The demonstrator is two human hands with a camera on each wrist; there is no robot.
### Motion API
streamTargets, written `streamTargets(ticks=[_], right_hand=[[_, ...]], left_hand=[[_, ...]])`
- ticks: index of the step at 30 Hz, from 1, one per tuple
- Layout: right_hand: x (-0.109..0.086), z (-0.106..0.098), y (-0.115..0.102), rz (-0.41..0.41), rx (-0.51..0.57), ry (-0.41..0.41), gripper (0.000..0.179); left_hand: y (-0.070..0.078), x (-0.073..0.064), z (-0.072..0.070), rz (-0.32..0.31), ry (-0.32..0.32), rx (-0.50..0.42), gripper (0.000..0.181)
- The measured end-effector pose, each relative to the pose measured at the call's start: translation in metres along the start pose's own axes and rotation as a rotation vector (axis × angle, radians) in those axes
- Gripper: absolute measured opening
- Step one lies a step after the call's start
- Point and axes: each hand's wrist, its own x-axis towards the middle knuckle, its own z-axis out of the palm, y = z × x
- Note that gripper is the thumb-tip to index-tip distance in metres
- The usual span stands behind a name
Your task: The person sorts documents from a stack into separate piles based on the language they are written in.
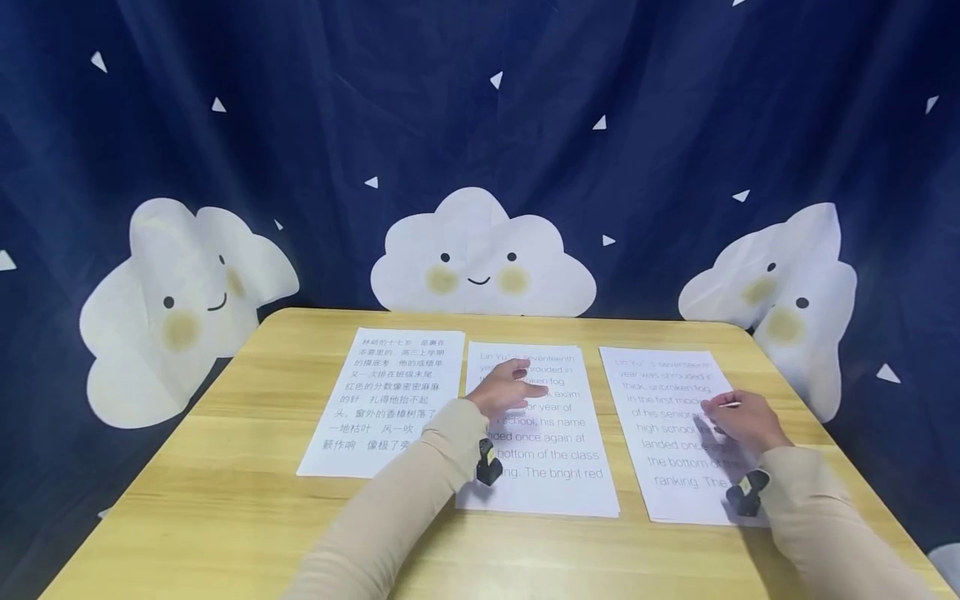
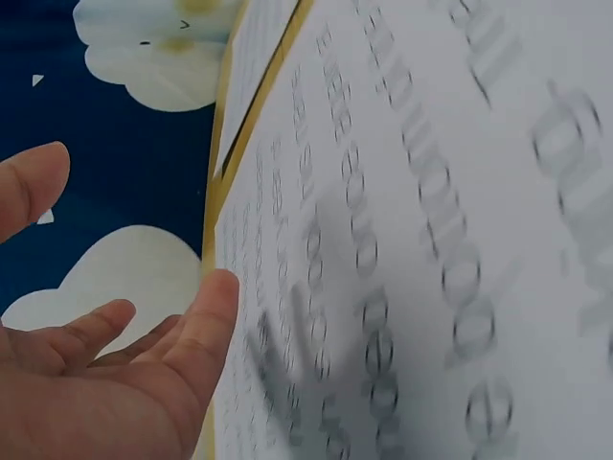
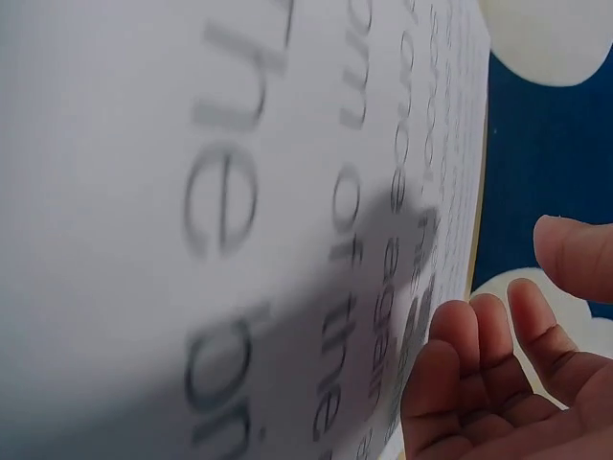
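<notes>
Three printed paper sheets lie side by side. Over the upper part of the middle sheet [image 1: 551, 492], with English text, is my left hand [image 1: 508, 390], its thumb and fingers spread with nothing between them. The left wrist view shows that hand [image 2: 124, 374] beside the page, its shadow falling on the print. My right hand [image 1: 742, 419] is over the right edge of the right sheet [image 1: 660, 492], also in English. In the right wrist view its fingers [image 3: 436, 383] are loosely bent, the thumb is apart, and no held thing shows. Whether either hand touches paper, I cannot tell.
The left sheet [image 1: 337, 462] bears Chinese text, partly covered by my left forearm. All the sheets lie on a light wooden table [image 1: 225, 517]. Behind it hangs a dark blue curtain [image 1: 315, 100] with smiling white clouds. Each wrist carries a small black device [image 1: 489, 467].
</notes>
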Motion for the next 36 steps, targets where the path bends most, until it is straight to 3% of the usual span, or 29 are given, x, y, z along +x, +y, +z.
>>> streamTargets(ticks=[9, 25, 30, 36], right_hand=[[0.003, 0.025, -0.013, 0.042, 0.071, 0.011, 0.041], [-0.008, 0.059, -0.048, -0.081, 0.121, -0.059, 0.046], [-0.012, 0.069, -0.062, -0.113, 0.158, -0.08, 0.046], [-0.016, 0.08, -0.075, -0.133, 0.187, -0.097, 0.044]], left_hand=[[-0.002, -0.007, -0.026, -0.028, 0.111, 0.208, 0.073], [-0.011, -0.021, -0.052, -0.13, 0.21, 0.241, 0.07], [-0.012, -0.026, -0.057, -0.123, 0.206, 0.25, 0.07], [-0.015, -0.03, -0.06, -0.127, 0.185, 0.186, 0.069]])
